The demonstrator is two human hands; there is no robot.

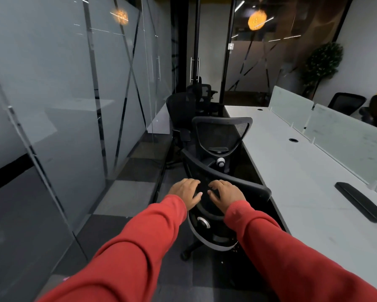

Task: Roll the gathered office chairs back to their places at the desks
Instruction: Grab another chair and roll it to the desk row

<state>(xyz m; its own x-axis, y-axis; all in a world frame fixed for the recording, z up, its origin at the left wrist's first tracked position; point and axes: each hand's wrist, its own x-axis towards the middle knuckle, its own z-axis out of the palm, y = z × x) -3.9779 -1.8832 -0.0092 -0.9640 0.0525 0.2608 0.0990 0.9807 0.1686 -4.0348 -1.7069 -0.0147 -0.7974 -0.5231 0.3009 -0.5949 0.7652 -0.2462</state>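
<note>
A black mesh office chair (246, 186) stands right in front of me, its back turned toward me and its seat close against the long white desk (296, 171). My left hand (186, 191) and my right hand (225, 192) both rest on the top rim of its backrest, fingers curled over the edge. A second black mesh chair (221, 136) sits just beyond it at the same desk. Farther down the aisle, more black chairs (183, 110) stand bunched together near a glass door.
Frosted glass partitions (63, 94) run along the left, leaving a narrow carpeted aisle (128, 192). The desk carries frosted dividers (344, 136) and a black flat object (360, 202). Two black chairs (346, 103) and a potted plant (322, 64) stand on the far side.
</note>
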